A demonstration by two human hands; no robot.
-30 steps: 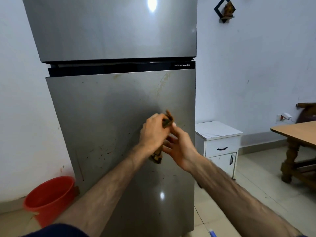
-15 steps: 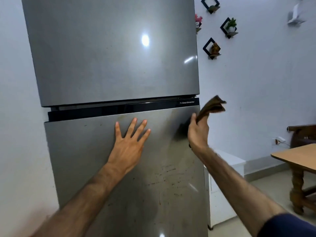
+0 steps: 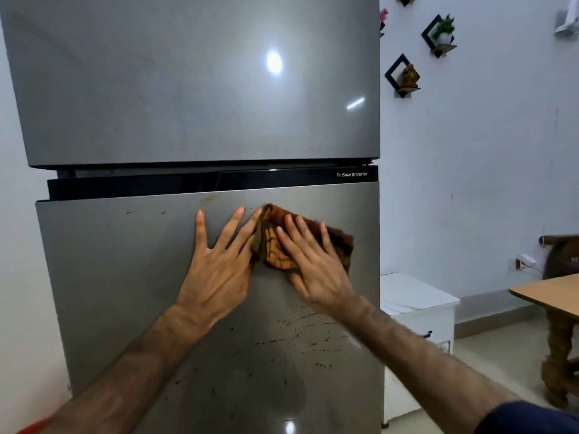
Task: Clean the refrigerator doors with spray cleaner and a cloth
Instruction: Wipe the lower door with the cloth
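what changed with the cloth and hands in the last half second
The right hand brought the cloth left from beside the fridge edge and now presses it flat on the lower door. The left hand stayed spread flat on that door.

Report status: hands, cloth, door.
Right hand flat, pressing cloth on lower door. Left hand flat beside it. Dark streaks below, uncleaned. Nothing blocking.

Cloth (image 3: pixel 336 242) on lower door (image 3: pixel 125 277), under right hand (image 3: pixel 316 264); left hand (image 3: pixel 216 274) flat just beside
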